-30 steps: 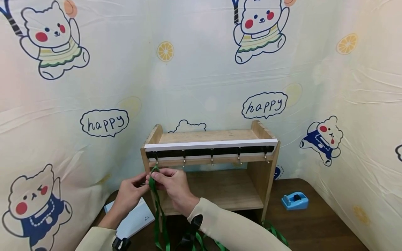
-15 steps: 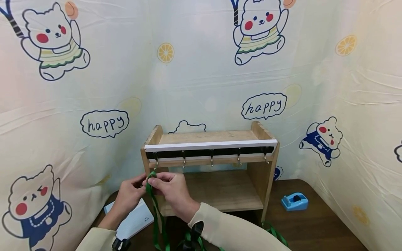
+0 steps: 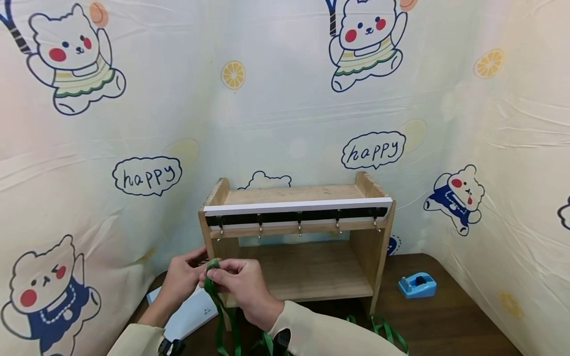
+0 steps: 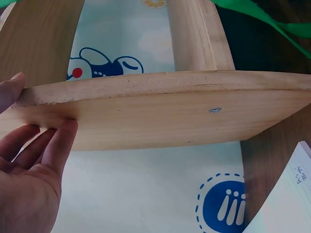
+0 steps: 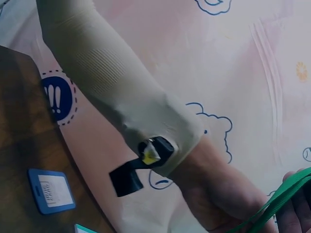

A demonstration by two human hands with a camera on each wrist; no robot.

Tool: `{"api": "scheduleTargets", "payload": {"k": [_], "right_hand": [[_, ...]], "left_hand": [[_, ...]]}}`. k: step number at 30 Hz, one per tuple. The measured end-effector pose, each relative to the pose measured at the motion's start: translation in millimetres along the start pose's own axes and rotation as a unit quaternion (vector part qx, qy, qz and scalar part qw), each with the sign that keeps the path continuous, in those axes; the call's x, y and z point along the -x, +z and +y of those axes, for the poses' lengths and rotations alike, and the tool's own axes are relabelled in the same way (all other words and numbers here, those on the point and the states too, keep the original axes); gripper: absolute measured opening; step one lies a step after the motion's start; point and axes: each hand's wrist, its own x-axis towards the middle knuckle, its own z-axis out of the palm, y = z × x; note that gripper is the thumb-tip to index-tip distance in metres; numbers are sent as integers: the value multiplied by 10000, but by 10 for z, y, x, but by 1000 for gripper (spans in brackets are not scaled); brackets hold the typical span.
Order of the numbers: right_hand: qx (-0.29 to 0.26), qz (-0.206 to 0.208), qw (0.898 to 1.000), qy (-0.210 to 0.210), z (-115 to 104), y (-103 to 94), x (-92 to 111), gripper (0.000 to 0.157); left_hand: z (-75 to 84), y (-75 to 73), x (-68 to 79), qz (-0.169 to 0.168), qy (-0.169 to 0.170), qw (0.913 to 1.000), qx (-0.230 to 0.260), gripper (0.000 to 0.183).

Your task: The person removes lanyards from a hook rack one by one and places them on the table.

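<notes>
A wooden shelf (image 3: 294, 193) carries a row of small metal hooks (image 3: 300, 228) on a black-and-white strip along its front. My left hand (image 3: 178, 277) is at its left side; in the left wrist view the thumb and fingers of that hand (image 4: 31, 189) grip the side panel (image 4: 146, 116) from both faces. Below the leftmost hook (image 3: 221, 230), and apart from it, my right hand (image 3: 251, 287) pinches the top of a green lanyard (image 3: 211, 286), whose straps hang down. The right wrist view shows only part of those fingers (image 5: 291, 218) beside the green strap.
A blue tape dispenser (image 3: 417, 285) stands on the dark table at the right. Behind my left forearm lies a white pad (image 3: 191, 311) with writing. More green straps (image 3: 387, 331) lie by my right sleeve. A blue-framed badge (image 5: 51, 191) rests on the table.
My right hand has moved down and slightly left with the lanyard, whose top was just under the leftmost hook and is now lower. My left hand has stayed at the shelf's side.
</notes>
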Motion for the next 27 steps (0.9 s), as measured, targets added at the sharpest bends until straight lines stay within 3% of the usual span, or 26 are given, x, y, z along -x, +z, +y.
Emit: {"api": "scheduleTargets", "payload": {"k": [13, 20, 23, 27], "right_hand": [[-195, -530, 9979, 305, 293, -59, 192, 26], [61, -1125, 9936, -40, 559, -90, 297, 34], [347, -1177, 9924, -79, 651, -91, 329, 34], [191, -1009, 9941, 336, 747, -90, 380, 28]], "left_hand": [[-1, 39, -17, 177, 223, 9996, 22, 65], [4, 50, -3, 184, 172, 9997, 24, 67], [8, 50, -4, 190, 166, 9997, -8, 68], [9, 48, -3, 188, 188, 9996, -31, 68]]}}
